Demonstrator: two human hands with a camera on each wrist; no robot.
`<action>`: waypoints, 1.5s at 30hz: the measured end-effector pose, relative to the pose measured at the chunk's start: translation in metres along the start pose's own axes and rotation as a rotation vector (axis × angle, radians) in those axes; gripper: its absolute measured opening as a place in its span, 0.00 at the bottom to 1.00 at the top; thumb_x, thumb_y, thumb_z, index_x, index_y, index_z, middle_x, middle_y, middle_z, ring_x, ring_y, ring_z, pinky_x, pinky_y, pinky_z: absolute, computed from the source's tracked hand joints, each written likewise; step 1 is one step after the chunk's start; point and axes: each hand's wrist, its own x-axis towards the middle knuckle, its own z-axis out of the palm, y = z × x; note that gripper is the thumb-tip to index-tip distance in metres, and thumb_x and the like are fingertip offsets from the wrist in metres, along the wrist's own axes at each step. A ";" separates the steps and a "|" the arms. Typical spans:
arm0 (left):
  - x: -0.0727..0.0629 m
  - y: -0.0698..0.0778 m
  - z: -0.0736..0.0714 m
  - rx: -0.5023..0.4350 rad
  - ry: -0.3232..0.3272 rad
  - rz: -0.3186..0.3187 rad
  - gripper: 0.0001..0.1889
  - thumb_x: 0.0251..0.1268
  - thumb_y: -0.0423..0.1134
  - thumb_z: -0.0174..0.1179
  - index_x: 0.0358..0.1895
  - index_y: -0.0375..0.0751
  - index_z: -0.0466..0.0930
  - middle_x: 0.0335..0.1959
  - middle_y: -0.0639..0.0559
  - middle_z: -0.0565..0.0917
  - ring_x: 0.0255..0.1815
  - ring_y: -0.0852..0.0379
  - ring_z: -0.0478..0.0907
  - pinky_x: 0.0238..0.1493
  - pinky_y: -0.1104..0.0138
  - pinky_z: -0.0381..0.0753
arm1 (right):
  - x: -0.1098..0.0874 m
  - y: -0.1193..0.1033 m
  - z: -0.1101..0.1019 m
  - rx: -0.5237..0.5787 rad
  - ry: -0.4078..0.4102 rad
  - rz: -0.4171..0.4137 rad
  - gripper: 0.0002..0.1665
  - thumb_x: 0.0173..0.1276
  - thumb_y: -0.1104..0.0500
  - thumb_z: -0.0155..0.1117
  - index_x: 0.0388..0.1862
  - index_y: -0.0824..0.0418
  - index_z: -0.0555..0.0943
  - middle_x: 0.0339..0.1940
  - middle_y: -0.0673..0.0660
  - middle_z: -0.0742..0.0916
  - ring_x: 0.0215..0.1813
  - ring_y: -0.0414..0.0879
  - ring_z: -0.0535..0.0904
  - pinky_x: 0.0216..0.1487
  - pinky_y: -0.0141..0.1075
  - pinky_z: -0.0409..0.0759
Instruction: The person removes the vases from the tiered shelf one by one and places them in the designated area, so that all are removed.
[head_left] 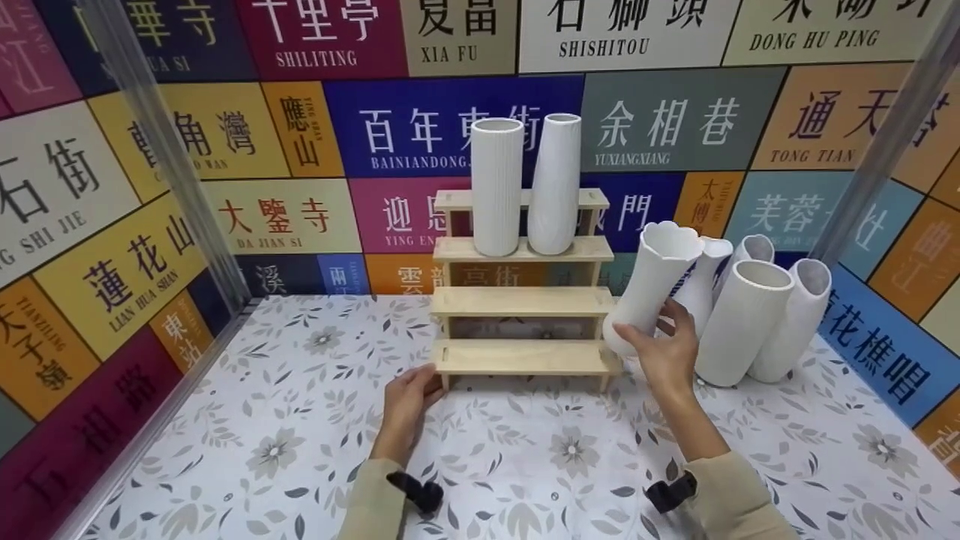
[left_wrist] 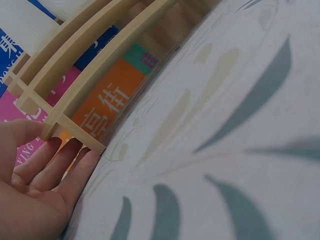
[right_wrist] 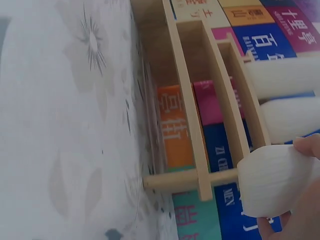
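A white vase with a scalloped rim (head_left: 651,281) is held by my right hand (head_left: 667,352), thumb and fingers around its lower body. It tilts slightly, off the table, beside the right end of the stepped wooden stand (head_left: 525,301); its rounded base (right_wrist: 272,182) shows in the right wrist view. My left hand (head_left: 409,397) grips the left end of the lowest board, thumb at the board and fingers below it near the leg (left_wrist: 82,132). Higher on the stand, a ribbed cylindrical vase (head_left: 496,187) and a tapered smooth vase (head_left: 555,187) stand upright side by side.
Several more white vases stand grouped on the right of the table, among them a ribbed cylinder (head_left: 742,322) and a slanted-mouth one (head_left: 799,322). A floral cloth (head_left: 300,450) covers the table. Behind are walls of colourful sign panels (head_left: 457,127) and clear upright sheets at both sides.
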 end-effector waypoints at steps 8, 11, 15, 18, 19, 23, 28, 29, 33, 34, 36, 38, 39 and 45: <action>0.000 0.000 0.001 -0.027 -0.010 0.000 0.19 0.75 0.38 0.55 0.60 0.27 0.76 0.57 0.31 0.82 0.58 0.44 0.83 0.59 0.62 0.87 | 0.011 0.015 -0.011 -0.038 0.065 0.034 0.50 0.59 0.56 0.77 0.77 0.57 0.62 0.71 0.61 0.73 0.72 0.56 0.71 0.72 0.51 0.77; 0.000 0.000 0.001 -0.018 -0.008 -0.003 0.19 0.75 0.39 0.55 0.61 0.28 0.76 0.58 0.31 0.81 0.59 0.43 0.82 0.59 0.62 0.87 | 0.014 0.024 -0.013 -0.064 0.078 0.048 0.51 0.59 0.56 0.77 0.77 0.57 0.61 0.72 0.61 0.72 0.71 0.56 0.70 0.72 0.51 0.76; -0.001 0.000 0.001 -0.007 -0.004 0.006 0.20 0.76 0.39 0.54 0.61 0.28 0.75 0.58 0.30 0.81 0.60 0.42 0.82 0.60 0.62 0.87 | 0.018 0.034 -0.017 -0.073 0.084 0.079 0.51 0.59 0.56 0.77 0.77 0.58 0.61 0.71 0.62 0.73 0.69 0.56 0.70 0.72 0.50 0.75; -0.001 0.000 0.000 -0.001 0.001 0.009 0.20 0.76 0.40 0.54 0.61 0.28 0.75 0.58 0.30 0.82 0.59 0.43 0.82 0.59 0.62 0.87 | 0.021 0.039 -0.021 -0.085 0.083 0.117 0.51 0.59 0.55 0.77 0.77 0.59 0.61 0.70 0.63 0.74 0.68 0.56 0.71 0.72 0.50 0.74; -0.001 0.000 0.001 0.002 0.004 0.009 0.20 0.76 0.40 0.54 0.61 0.28 0.76 0.57 0.31 0.82 0.59 0.43 0.83 0.59 0.63 0.87 | 0.022 0.041 -0.022 -0.089 0.082 0.129 0.51 0.59 0.55 0.77 0.77 0.59 0.62 0.70 0.63 0.74 0.69 0.57 0.71 0.73 0.50 0.74; -0.001 -0.001 0.002 -0.005 0.009 0.022 0.20 0.76 0.39 0.54 0.61 0.26 0.76 0.56 0.30 0.82 0.57 0.43 0.83 0.59 0.62 0.87 | 0.024 0.047 -0.026 -0.102 0.054 0.164 0.51 0.59 0.56 0.76 0.78 0.58 0.60 0.71 0.64 0.74 0.70 0.57 0.71 0.74 0.51 0.73; 0.000 -0.001 0.002 -0.013 0.014 0.016 0.20 0.76 0.38 0.54 0.60 0.25 0.75 0.56 0.29 0.82 0.58 0.41 0.83 0.59 0.61 0.87 | 0.025 0.056 -0.030 -0.117 0.020 0.187 0.51 0.60 0.57 0.76 0.78 0.60 0.60 0.70 0.65 0.74 0.70 0.58 0.70 0.74 0.51 0.73; 0.000 -0.001 0.001 -0.009 0.015 0.008 0.20 0.76 0.39 0.54 0.61 0.26 0.75 0.57 0.29 0.82 0.59 0.41 0.83 0.59 0.61 0.87 | 0.025 0.057 -0.030 -0.116 0.018 0.191 0.51 0.60 0.57 0.76 0.78 0.60 0.60 0.70 0.66 0.74 0.69 0.58 0.70 0.73 0.50 0.73; 0.000 0.001 0.001 0.008 0.021 -0.023 0.20 0.76 0.40 0.54 0.62 0.29 0.75 0.59 0.31 0.82 0.62 0.41 0.81 0.59 0.63 0.87 | 0.027 0.060 -0.031 -0.114 0.011 0.201 0.50 0.60 0.58 0.75 0.77 0.60 0.61 0.69 0.66 0.75 0.67 0.57 0.70 0.71 0.48 0.73; 0.000 0.001 0.000 0.008 0.021 -0.026 0.20 0.76 0.40 0.54 0.63 0.30 0.75 0.59 0.31 0.82 0.62 0.41 0.81 0.59 0.63 0.87 | 0.027 0.060 -0.031 -0.114 0.008 0.204 0.50 0.60 0.58 0.75 0.77 0.60 0.61 0.69 0.66 0.74 0.68 0.57 0.70 0.72 0.48 0.73; 0.001 0.001 0.000 0.006 0.021 -0.030 0.20 0.76 0.40 0.54 0.63 0.30 0.75 0.59 0.31 0.82 0.61 0.41 0.81 0.59 0.63 0.87 | 0.027 0.059 -0.032 -0.116 -0.004 0.213 0.51 0.60 0.58 0.75 0.78 0.60 0.59 0.70 0.66 0.73 0.69 0.58 0.69 0.74 0.50 0.72; 0.001 0.002 0.000 0.003 0.024 -0.036 0.20 0.76 0.40 0.55 0.62 0.31 0.75 0.59 0.32 0.82 0.61 0.42 0.82 0.58 0.63 0.87 | 0.027 0.057 -0.032 -0.119 -0.023 0.227 0.52 0.61 0.59 0.74 0.79 0.60 0.57 0.72 0.66 0.72 0.72 0.59 0.68 0.76 0.52 0.71; 0.001 0.002 0.001 0.005 0.026 -0.040 0.20 0.76 0.40 0.55 0.63 0.31 0.76 0.59 0.32 0.82 0.61 0.42 0.82 0.58 0.63 0.87 | 0.027 0.057 -0.032 -0.120 -0.032 0.233 0.52 0.61 0.59 0.74 0.79 0.60 0.57 0.73 0.66 0.72 0.73 0.60 0.67 0.77 0.53 0.70; -0.001 0.001 0.001 0.027 0.025 -0.032 0.20 0.76 0.41 0.55 0.63 0.31 0.75 0.59 0.32 0.82 0.61 0.42 0.82 0.59 0.63 0.87 | 0.025 0.052 -0.035 -0.146 -0.079 0.262 0.54 0.61 0.62 0.73 0.81 0.61 0.53 0.76 0.68 0.68 0.77 0.64 0.63 0.80 0.57 0.65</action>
